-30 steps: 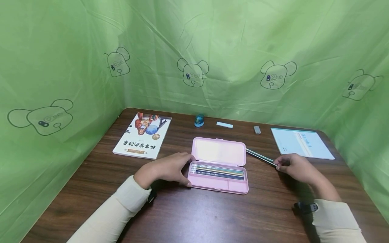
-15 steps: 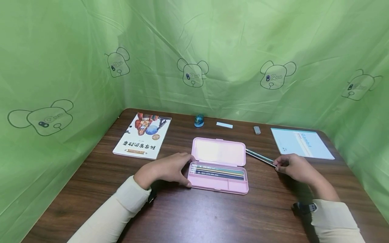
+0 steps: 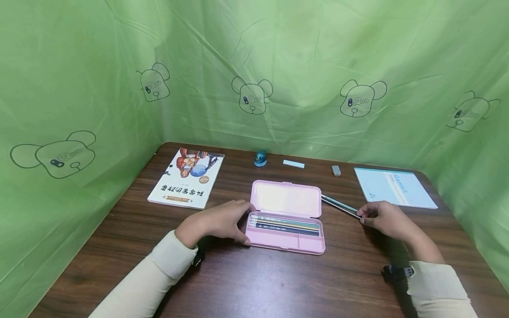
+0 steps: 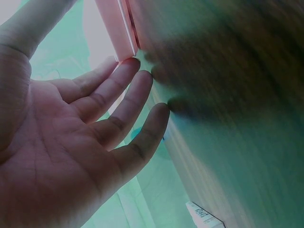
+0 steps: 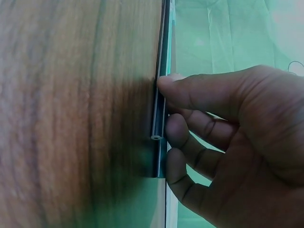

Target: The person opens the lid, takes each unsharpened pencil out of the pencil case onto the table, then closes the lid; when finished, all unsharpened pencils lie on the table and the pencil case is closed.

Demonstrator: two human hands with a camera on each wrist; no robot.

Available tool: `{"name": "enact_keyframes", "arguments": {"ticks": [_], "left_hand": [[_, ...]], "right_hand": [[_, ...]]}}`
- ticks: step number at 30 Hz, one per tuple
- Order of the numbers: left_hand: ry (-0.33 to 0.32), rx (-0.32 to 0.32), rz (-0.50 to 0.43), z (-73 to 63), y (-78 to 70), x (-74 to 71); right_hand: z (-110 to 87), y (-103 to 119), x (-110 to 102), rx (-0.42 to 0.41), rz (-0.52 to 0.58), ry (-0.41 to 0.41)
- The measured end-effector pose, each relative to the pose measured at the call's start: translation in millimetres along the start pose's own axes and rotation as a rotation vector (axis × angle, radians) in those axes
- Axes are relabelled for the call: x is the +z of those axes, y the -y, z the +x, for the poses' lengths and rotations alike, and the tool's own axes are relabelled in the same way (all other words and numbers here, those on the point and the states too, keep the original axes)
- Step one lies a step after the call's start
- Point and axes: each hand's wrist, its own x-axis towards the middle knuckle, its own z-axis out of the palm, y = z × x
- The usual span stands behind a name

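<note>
A pink pencil case (image 3: 270,238) lies with its lid (image 3: 286,197) folded back on the table. Several pencils (image 3: 284,225) rest side by side in its long compartment; the two front compartments hold nothing. My left hand (image 3: 222,219) spans the case's left end, thumb at the front corner and fingers by the hinge. In the left wrist view, fingertips (image 4: 130,64) meet the pink corner. My right hand (image 3: 383,218) pinches the near ends of two dark pencils (image 5: 159,114) between thumb and fingers, one end protruding past the other. Their far ends reach the lid's right side.
A picture-covered book (image 3: 187,179) lies at left. Along the back are a blue pencil sharpener (image 3: 260,158), a pale flat strip (image 3: 294,164) and a small grey eraser (image 3: 336,170). A light blue notebook (image 3: 393,187) lies at right. Green curtains (image 3: 302,66) surround the table.
</note>
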Motion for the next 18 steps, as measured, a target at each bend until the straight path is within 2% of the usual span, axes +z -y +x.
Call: {"name": "enact_keyframes", "arguments": {"ticks": [8,13,18], "left_hand": [[0.003,-0.002,-0.007,0.3,-1.0,-0.1],[0.004,-0.007,-0.006,-0.1,-1.4,0.0],[0.004,-0.011,-0.007,-0.2,-0.8,0.3]], "right_hand": [[-3.4,14.0,-4.6,-0.019,0.003,-0.069],[-2.6,38.5,-3.7,-0.064,0.024,-0.075],[-2.4,67.6,9.4,-0.131,0.066,-0.061]]}}
